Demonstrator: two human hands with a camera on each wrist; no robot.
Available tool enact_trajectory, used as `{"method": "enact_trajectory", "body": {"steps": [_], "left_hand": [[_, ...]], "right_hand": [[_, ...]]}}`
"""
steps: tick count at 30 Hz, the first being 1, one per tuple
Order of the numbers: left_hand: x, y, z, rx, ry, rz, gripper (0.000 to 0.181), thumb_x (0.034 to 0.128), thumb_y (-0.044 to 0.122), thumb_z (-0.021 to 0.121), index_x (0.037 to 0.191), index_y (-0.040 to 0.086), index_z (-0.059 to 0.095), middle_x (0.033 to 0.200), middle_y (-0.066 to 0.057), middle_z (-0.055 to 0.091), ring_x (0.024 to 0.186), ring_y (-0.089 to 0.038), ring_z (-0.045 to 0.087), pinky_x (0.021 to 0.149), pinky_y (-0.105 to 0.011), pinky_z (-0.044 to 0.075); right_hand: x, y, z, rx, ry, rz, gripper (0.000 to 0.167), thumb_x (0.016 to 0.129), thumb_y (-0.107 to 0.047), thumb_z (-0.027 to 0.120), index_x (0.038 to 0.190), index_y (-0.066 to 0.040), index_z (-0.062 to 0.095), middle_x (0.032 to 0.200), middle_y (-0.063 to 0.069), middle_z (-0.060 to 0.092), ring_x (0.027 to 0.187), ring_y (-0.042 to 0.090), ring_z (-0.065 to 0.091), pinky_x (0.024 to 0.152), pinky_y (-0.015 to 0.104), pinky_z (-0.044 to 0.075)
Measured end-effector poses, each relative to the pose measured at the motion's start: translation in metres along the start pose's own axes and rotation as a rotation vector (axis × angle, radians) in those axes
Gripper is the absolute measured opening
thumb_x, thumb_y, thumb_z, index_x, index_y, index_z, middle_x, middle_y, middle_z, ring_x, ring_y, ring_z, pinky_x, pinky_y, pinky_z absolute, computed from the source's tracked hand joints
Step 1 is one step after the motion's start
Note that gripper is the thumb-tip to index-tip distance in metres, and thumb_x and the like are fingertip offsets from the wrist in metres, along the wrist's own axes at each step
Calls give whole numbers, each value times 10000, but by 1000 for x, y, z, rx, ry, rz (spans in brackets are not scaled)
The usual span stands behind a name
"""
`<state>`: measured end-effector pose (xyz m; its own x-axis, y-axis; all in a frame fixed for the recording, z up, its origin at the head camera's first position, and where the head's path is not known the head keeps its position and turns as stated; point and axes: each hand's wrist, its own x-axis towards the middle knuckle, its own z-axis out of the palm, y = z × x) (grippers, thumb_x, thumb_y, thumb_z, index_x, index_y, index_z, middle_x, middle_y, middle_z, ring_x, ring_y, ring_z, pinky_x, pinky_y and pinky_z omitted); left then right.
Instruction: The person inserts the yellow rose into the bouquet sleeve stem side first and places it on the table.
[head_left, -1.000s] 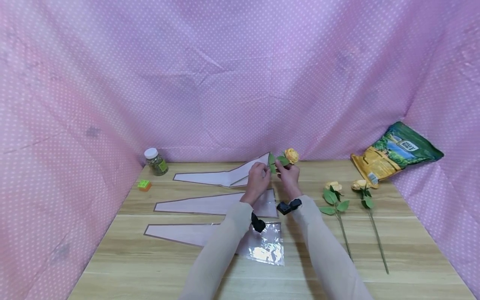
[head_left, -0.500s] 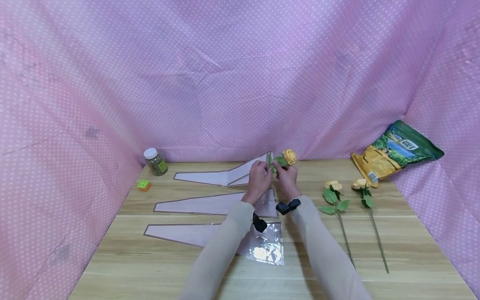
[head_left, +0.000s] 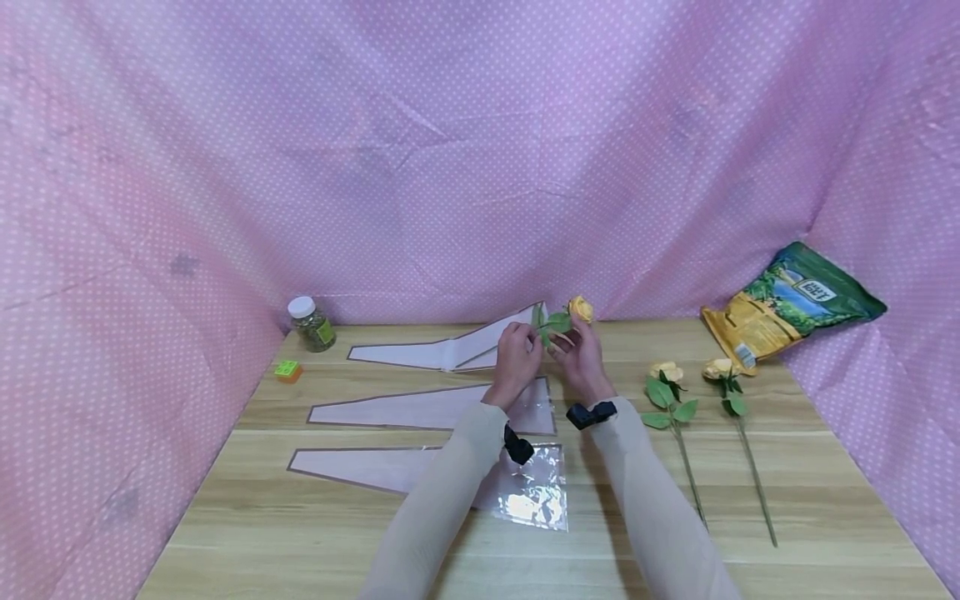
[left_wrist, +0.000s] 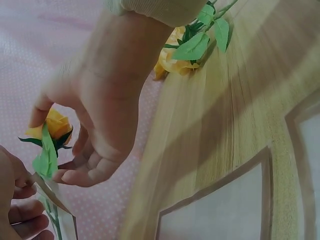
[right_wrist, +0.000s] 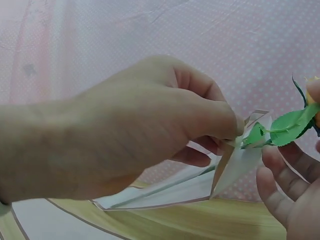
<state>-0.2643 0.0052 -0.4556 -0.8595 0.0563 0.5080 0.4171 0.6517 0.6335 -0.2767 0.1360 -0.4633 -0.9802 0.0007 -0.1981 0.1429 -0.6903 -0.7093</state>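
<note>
My left hand (head_left: 517, 358) pinches the open edge of a tapered white flower sleeve (head_left: 420, 356) with a brown border, as the right wrist view shows. A yellow rose (head_left: 580, 309) has its stem inside this sleeve. Its head and green leaves (right_wrist: 287, 129) stick out of the wide end. My right hand (head_left: 582, 362) is curled loosely round the rose head, thumb on one side and fingers on the other. In the left wrist view its fingertips (left_wrist: 67, 177) lie beside a leaf. Part of the stem is hidden behind my left hand.
Two more sleeves, a middle one (head_left: 405, 409) and a near one (head_left: 352, 463), lie flat on the wooden table. To the right lie two yellow roses (head_left: 681, 454) (head_left: 752, 467). A green-and-yellow bag (head_left: 795, 300), a lidded jar (head_left: 312, 325) and small blocks (head_left: 288, 372) stand near the edges.
My right hand has loosened from its pinch below the rose head and spread its fingers round the bloom. The rose has shifted slightly left; my left hand keeps its hold on the sleeve.
</note>
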Motion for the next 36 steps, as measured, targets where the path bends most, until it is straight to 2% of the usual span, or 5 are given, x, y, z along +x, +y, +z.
{"method": "enact_trajectory", "body": {"steps": [4,8,16,24,36], "left_hand": [[-1,0,-1,-7,-1,16,89,889,40,656,808,3,660,955,-155,674,934,-290,661,872,-376,543],[-1,0,-1,-10,-11,27,89,888,44,659,808,5,659,967,-156,674,946,-289,662,880,-379,545],[0,2,-2,-5,-52,-4,104,902,60,651,812,7,649,1025,-161,666,1005,-297,648,917,-392,537],[1,4,-3,37,-63,10,85,912,62,646,840,19,648,1049,-143,645,1026,-277,621,931,-372,521],[2,4,-1,77,-89,48,88,920,94,660,857,33,661,1060,-121,635,1048,-259,606,898,-345,516]], "right_hand": [[2,-1,-2,-31,21,-56,65,1063,-317,430,1126,-304,435,844,-37,661,690,121,691,609,264,568],[3,0,-2,-72,73,-101,68,1053,-342,462,1101,-295,454,826,-38,657,674,132,696,571,270,572],[1,1,0,-243,126,-134,173,1035,-396,500,1188,-325,463,905,-65,608,812,144,676,614,214,526],[0,9,7,-247,143,-145,127,1043,-370,494,1160,-323,486,859,-91,636,677,49,639,578,184,489],[0,10,13,-285,188,-126,173,1014,-392,553,1172,-324,532,891,-120,637,710,21,628,597,174,479]]}}
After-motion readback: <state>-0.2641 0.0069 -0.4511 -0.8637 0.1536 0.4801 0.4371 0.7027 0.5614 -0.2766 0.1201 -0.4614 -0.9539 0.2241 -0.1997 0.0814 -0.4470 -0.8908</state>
